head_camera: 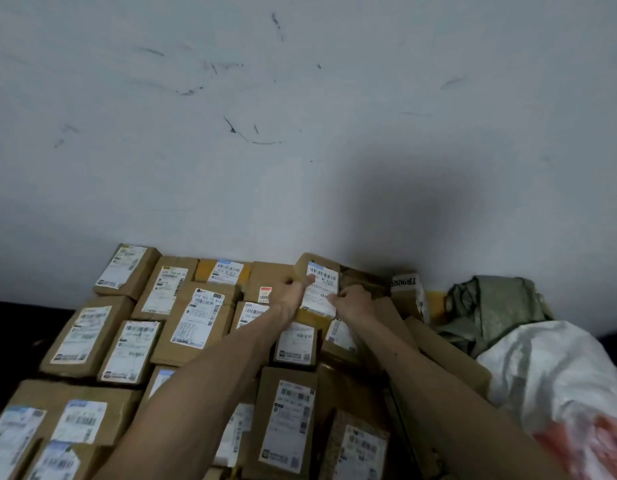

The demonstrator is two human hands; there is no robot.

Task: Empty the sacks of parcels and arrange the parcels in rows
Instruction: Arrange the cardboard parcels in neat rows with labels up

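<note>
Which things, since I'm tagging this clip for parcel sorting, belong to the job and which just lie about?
Job: left hand and right hand, both gripping the held parcel; rowed parcels; white sack.
Lying about: wall; green cloth, perhaps an emptied sack.

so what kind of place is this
Likely a courier depot or parcel sorting room: rows of labelled parcels against a scuffed wall, a white sack at the right, and the left hand and right hand gripping a raised parcel.
</note>
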